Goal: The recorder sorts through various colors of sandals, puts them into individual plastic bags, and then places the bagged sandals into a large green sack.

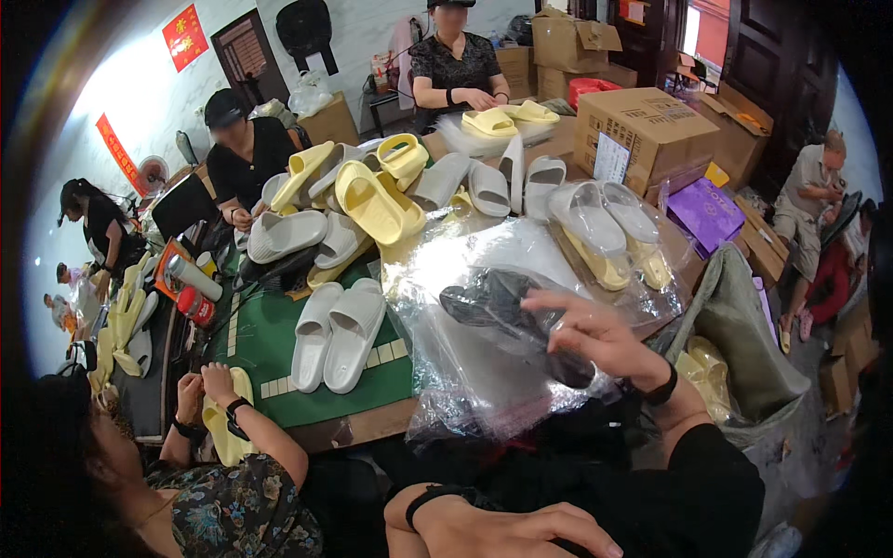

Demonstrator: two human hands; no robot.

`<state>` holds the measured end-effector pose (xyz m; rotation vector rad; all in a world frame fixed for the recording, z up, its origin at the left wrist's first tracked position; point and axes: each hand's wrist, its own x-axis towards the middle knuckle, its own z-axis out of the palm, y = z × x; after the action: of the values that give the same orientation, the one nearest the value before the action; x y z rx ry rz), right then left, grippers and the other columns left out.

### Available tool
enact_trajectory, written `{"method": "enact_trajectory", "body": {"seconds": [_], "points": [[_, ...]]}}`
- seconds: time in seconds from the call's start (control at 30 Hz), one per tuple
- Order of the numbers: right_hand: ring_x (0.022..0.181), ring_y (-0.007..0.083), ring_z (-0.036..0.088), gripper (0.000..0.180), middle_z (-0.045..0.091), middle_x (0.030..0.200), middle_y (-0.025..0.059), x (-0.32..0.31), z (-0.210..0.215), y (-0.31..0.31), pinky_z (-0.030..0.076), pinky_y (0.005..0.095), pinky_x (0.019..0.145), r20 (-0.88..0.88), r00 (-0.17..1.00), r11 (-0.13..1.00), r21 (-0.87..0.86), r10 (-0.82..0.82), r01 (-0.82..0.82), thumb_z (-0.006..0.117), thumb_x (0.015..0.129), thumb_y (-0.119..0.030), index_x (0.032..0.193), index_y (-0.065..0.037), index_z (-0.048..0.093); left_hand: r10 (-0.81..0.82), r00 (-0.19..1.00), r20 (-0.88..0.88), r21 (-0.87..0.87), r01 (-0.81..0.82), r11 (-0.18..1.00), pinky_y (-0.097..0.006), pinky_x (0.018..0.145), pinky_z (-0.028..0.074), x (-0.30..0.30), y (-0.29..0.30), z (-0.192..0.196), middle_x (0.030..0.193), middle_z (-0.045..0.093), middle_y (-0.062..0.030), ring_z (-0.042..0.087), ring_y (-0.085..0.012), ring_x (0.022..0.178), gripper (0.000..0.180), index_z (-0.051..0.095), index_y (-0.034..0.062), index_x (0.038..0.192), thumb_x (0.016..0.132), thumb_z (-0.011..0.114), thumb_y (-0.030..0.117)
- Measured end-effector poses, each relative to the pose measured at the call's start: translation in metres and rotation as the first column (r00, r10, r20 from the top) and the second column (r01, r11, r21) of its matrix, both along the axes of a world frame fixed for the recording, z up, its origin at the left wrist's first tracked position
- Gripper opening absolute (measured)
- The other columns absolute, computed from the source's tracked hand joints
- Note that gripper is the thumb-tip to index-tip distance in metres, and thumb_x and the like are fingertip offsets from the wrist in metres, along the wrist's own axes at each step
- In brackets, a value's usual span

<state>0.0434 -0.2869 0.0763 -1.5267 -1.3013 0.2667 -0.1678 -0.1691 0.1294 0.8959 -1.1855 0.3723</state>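
My right hand [595, 335] hovers over a stack of clear plastic bags [465, 372], its fingers apart and slightly curled. Just beside those fingers lies a dark slipper [493, 299], which seems to be inside or under clear film; I cannot tell which. My left hand [507, 530] is low at the bottom edge, in front of my dark clothing, with its fingers stretched to the right and nothing visible in them. To the left of the bags, a pair of light grey slippers [339, 335] rests on the green table mat [270, 344].
Yellow and grey slippers [377, 200] are heaped mid-table. Bagged slippers [605, 228] lie at right, near a cardboard box [646, 135] and purple package [704, 214]. A sack [744, 344] with yellow slippers stands beside me. Co-workers surround the table; one at left handles a yellow slipper [228, 432].
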Motion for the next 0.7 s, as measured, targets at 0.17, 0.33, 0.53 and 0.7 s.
{"method": "enact_trajectory", "body": {"seconds": [0.17,0.33,0.53,0.7], "points": [[0.098,0.0201,0.056,0.024,0.063,0.106,0.0077,0.046,0.036,0.016,0.042,0.0325,0.088,0.012,0.936,0.93,-0.113,-0.351,0.35,0.052,0.093,-0.023,0.088,-0.001,0.062,0.008,1.0,0.012,-0.018,-0.008,1.0,-0.045,0.084,0.036,0.0,-0.002,0.0,0.127,0.048,-0.0187,0.041,-0.0378,0.112,0.026,0.069,0.0216,0.097,0.073,0.077,0.026],[0.085,0.0095,0.05,0.027,0.063,0.099,0.0034,0.125,0.09,0.008,0.041,0.0253,0.077,0.038,0.948,0.948,0.046,-0.316,0.315,0.053,0.093,-0.024,0.088,0.001,0.062,0.017,1.0,0.01,0.0,-0.017,1.0,-0.044,0.084,0.036,0.001,-0.002,0.004,0.125,0.05,-0.0182,0.041,-0.0366,0.113,0.025,0.069,0.0212,0.099,0.075,0.075,0.026],[0.109,0.0332,0.051,0.013,0.06,0.112,0.0116,0.193,0.087,0.016,0.039,0.0395,0.094,0.776,0.486,0.909,0.273,-0.402,0.316,0.062,0.082,-0.01,0.084,0.003,0.062,0.092,0.995,0.048,-0.049,-0.09,0.995,-0.042,0.082,0.036,-0.001,-0.006,0.0,0.125,0.05,-0.0178,0.041,-0.0354,0.112,0.023,0.069,0.02,0.097,0.076,0.074,0.025],[0.091,0.0364,0.057,0.027,0.061,0.093,0.0193,0.245,-0.017,-0.008,0.044,0.0397,0.077,0.525,0.577,0.633,-0.089,-0.626,0.769,0.056,0.087,-0.025,0.085,0.001,0.062,-0.073,0.979,-0.19,0.087,0.091,0.992,-0.037,0.079,0.037,0.005,0.014,0.034,0.118,0.054,-0.0155,0.047,-0.0317,0.105,0.021,0.069,0.0175,0.096,0.076,0.074,0.019]]}}
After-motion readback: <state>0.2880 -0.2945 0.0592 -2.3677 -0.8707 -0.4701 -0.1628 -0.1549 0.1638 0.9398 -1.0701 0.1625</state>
